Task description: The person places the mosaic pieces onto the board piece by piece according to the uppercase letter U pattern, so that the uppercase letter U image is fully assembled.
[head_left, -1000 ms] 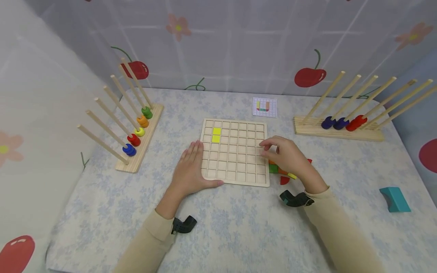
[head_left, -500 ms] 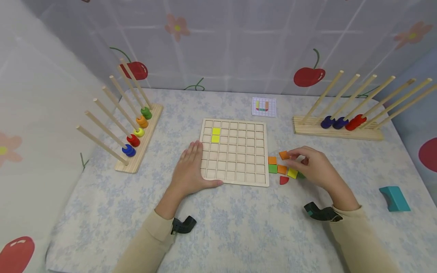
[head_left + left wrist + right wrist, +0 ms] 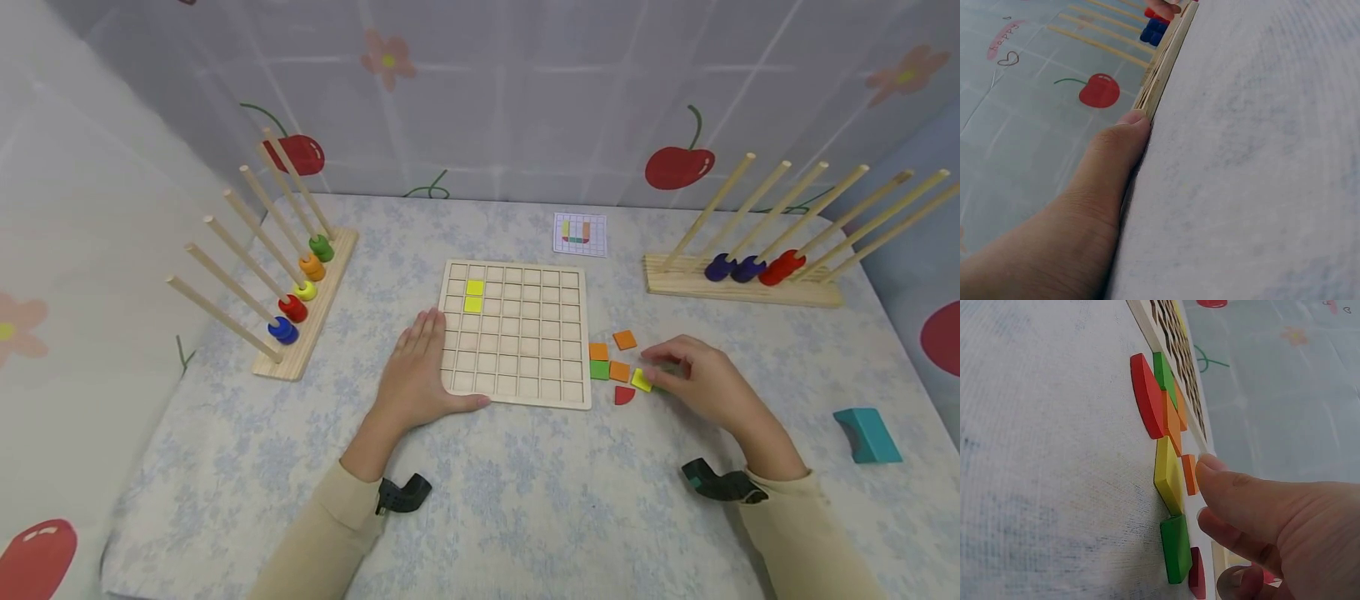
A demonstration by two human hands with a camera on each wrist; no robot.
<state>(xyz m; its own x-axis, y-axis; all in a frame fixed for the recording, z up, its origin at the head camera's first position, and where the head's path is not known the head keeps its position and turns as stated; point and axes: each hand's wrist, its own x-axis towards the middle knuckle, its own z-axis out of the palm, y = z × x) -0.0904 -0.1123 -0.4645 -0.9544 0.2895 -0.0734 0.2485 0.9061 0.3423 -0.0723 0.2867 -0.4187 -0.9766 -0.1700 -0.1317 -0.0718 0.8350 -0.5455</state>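
Note:
A wooden grid board [image 3: 517, 333] lies mid-table, with two yellow square tiles [image 3: 474, 296] in its upper-left cells. My left hand [image 3: 420, 375] braces the board's lower-left corner, fingers along the left side and thumb [image 3: 1116, 144] at the near edge. To the right of the board my right hand [image 3: 697, 371] hovers over loose tiles, its thumb and fingers bent and apart, with nothing seen between them. Closest to its fingertips are a yellow tile [image 3: 1166, 472] and a green tile [image 3: 1175, 550]. Orange tiles [image 3: 619, 372], a green square [image 3: 599, 370] and a red quarter-round tile [image 3: 624, 396] lie nearby.
Pegged wooden stands with coloured beads stand at left [image 3: 315, 317] and right [image 3: 742, 287]. A card with a coloured pattern [image 3: 581, 235] lies behind the board. A teal arch block [image 3: 870, 436] sits at far right. A patterned curtain rises behind the table.
My right hand has moved right, from the board's edge to the loose tiles. An orange tile at its fingertips half a second ago now lies free on the table. My left hand stays put.

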